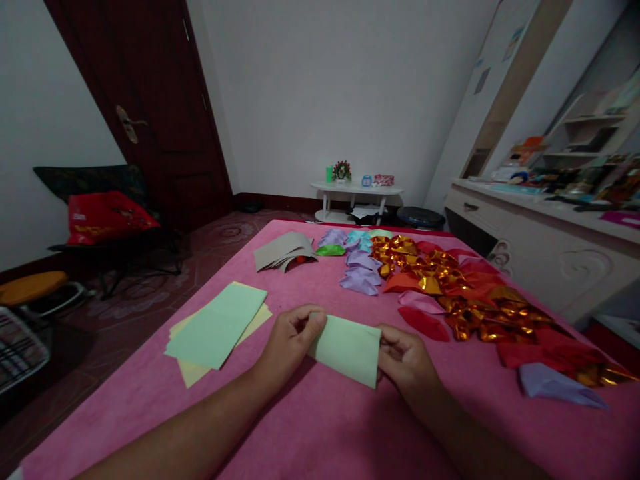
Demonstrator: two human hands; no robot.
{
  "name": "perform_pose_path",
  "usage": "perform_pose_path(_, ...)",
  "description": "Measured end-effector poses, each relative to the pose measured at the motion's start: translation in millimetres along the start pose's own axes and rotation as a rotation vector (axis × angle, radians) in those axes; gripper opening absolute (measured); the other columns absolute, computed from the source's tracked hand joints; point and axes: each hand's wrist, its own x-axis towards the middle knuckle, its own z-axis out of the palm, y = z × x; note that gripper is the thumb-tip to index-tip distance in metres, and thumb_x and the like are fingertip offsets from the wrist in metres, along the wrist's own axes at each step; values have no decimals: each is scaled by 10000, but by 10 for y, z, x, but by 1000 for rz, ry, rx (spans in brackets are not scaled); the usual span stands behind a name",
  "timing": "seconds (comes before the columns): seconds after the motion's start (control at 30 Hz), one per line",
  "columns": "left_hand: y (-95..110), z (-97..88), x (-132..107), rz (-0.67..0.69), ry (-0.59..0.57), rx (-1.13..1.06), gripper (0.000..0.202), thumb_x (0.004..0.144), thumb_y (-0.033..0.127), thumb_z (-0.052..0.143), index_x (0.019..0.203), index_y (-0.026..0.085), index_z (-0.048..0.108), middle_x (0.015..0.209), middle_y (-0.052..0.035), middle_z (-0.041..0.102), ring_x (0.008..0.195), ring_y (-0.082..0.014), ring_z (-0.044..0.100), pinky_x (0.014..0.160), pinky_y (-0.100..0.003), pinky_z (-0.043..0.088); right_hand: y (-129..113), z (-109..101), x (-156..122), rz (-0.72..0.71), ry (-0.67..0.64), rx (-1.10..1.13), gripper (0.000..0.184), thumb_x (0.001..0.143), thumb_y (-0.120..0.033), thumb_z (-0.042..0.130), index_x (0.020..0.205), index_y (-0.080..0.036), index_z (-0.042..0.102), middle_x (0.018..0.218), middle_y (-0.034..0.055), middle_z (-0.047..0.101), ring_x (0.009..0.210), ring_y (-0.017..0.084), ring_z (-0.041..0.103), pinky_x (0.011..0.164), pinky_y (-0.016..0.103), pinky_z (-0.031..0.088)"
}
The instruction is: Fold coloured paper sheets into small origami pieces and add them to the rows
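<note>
A light green sheet of paper is stretched between my two hands, low over the pink cloth. My left hand pinches its left end, thumb on top and fingers beneath. At the other end my right hand grips the right edge, its fingers partly hidden behind the paper. To the left lies a stack of green paper sheets, with yellow sheets showing from under it.
The pink-covered table also bears grey sheets, purple folded papers, shiny gold folded papers and red ones. A dresser stands at the right. A chair with a red bag is at the left.
</note>
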Motion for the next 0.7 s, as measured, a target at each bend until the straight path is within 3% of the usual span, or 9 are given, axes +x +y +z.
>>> perform_pose_path(0.07, 43, -2, -11, 178, 36, 137, 313, 836, 341, 576, 1105, 182, 598, 1045, -81, 609, 913, -193, 568, 768, -286, 458, 10, 3, 8, -69, 114, -114, 190, 722, -319, 662, 633, -173, 578, 502, -41, 499, 432, 95, 456, 424, 199, 336)
perform_pose_path(0.13, 89, 1, -37, 385, 41, 304, 443, 806, 248, 603, 1240, 225, 518, 1272, -106, 501, 1148, -240, 477, 944, -375, 406, 11, -7, 10, -175, 230, -274, 178, 743, -290, 641, 621, -177, 578, 496, -46, 467, 439, 90, 430, 423, 198, 318)
perform_pose_path(0.2, 129, 15, -73, 559, 18, 457, 471, 780, 184, 605, 1239, 241, 519, 1342, -108, 441, 1229, -256, 410, 1003, -424, 362, 7, -24, 5, -277, 311, -418, 171, 750, -277, 636, 618, -179, 592, 498, -45, 455, 447, 91, 419, 431, 203, 317)
perform_pose_path(0.3, 163, 41, -131, 731, -46, 638, 443, 778, 133, 581, 1202, 256, 547, 1323, -84, 484, 1246, -254, 398, 1032, -456, 327, 12, -46, -2, -331, 361, -470, 158, 759, -290, 636, 647, -181, 612, 514, -40, 470, 451, 95, 429, 435, 208, 326)
perform_pose_path(0.43, 153, 45, -166, 821, -114, 763, 356, 784, 125, 577, 1115, 258, 593, 1203, -39, 599, 1234, -240, 415, 1072, -483, 251, 17, -66, 8, -220, 369, -299, 215, 778, -349, 636, 656, -187, 566, 460, -55, 461, 406, 99, 454, 409, 205, 337)
perform_pose_path(0.7, 93, -5, -143, 807, -155, 785, 247, 784, 108, 533, 959, 242, 645, 1063, -30, 660, 1173, -223, 478, 1054, -469, 274, -50, -101, 51, -92, 340, -26, 248, 758, -379, 677, 813, -154, 588, 495, 3, 625, 459, 126, 564, 495, 212, 450)
